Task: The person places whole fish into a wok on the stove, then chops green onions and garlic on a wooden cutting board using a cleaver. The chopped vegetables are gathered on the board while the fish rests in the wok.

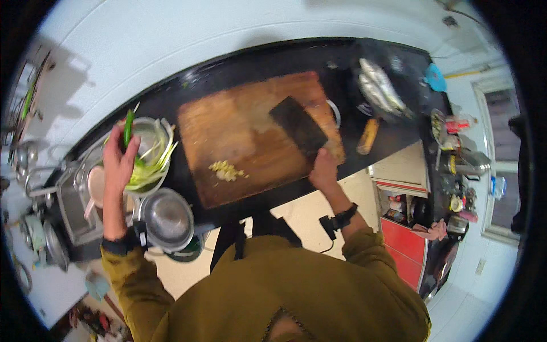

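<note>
In my left hand point(117, 156) is a green chili pepper point(128, 130), pinched between thumb and fingers over a metal bowl. That bowl point(168, 181) contains pale green vegetable strips point(147, 173), perhaps scallion or leek. My right hand point(324, 171) grips a dark, wide-bladed cleaver point(299, 126), whose blade lies over the right part of a wooden cutting board point(218, 124). A small pile of chopped pale yellow bits point(226, 170), which looks like garlic, rests near the board's front left.
Whole silvery fish point(380, 87) lie at the back right. A wooden handle point(367, 137) is right of the board. Closer to me at left stands a shiny metal bowl point(167, 219), beside the sink point(74, 213). Bottles and jars point(463, 162) line the right counter.
</note>
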A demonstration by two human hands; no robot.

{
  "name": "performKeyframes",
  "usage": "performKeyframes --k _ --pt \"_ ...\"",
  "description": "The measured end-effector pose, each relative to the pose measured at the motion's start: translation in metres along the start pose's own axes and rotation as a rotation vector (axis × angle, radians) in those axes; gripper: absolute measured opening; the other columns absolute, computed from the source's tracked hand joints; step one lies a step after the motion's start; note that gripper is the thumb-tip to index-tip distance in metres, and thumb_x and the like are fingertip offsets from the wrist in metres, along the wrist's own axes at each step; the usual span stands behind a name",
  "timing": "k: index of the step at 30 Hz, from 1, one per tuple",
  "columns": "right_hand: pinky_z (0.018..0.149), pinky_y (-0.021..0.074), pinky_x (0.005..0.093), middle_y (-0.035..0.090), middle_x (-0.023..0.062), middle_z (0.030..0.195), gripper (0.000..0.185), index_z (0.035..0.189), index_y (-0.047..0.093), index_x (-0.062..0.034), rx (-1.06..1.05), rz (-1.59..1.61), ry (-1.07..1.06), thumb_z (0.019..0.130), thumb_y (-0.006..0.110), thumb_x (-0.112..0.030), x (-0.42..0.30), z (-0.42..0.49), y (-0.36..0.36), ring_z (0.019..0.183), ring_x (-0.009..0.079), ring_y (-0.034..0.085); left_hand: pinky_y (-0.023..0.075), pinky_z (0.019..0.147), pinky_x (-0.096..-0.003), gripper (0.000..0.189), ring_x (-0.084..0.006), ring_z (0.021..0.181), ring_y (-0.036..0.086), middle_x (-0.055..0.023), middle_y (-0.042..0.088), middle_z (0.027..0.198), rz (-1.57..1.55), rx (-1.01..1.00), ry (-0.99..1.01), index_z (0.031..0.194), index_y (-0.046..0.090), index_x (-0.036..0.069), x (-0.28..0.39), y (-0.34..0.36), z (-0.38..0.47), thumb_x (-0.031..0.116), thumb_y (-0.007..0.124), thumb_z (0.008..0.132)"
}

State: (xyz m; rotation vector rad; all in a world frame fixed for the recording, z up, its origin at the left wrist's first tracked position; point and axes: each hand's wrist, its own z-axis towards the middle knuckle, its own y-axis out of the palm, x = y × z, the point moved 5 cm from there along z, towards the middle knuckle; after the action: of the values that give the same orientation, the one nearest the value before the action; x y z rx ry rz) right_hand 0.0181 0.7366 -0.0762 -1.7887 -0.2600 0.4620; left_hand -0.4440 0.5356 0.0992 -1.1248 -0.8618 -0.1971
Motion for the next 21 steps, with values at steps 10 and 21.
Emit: performKeyframes --k 10,21 --pt "0.069 0.0489 0.0376 0.059 0.0167 0.078 0.051 0.112 0.039 0.0006 0.140 0.644 0.034 0.069 0.063 -0.011 -0.028 -0.022 -0.077 0.068 0.0306 0.060 0.0487 0.072 -0.0335 0.018 -0.0336 0.082 0.061 -0.0171 0.060 0.091 -0.214 -0.413 0.072 0.104 0.055 0.001 0.111 0.122 -0.045 0.000 0.057 0.086" --pt "0.054 0.0403 0.0246 0.057 -0.0009 0.063 0.009 0.086 0.064 -0.0009 -0.039 1.100 0.017 0.080 0.067 -0.008 -0.024 -0.091 -0.098 0.058 0.0061 0.048 0.0447 0.083 -0.0430 0.017 -0.0377 0.094 0.052 -0.0155 0.055 0.094 -0.252 -0.520 0.293 0.089 0.062 0.006 0.099 0.318 -0.048 0.002 0.063 0.072"
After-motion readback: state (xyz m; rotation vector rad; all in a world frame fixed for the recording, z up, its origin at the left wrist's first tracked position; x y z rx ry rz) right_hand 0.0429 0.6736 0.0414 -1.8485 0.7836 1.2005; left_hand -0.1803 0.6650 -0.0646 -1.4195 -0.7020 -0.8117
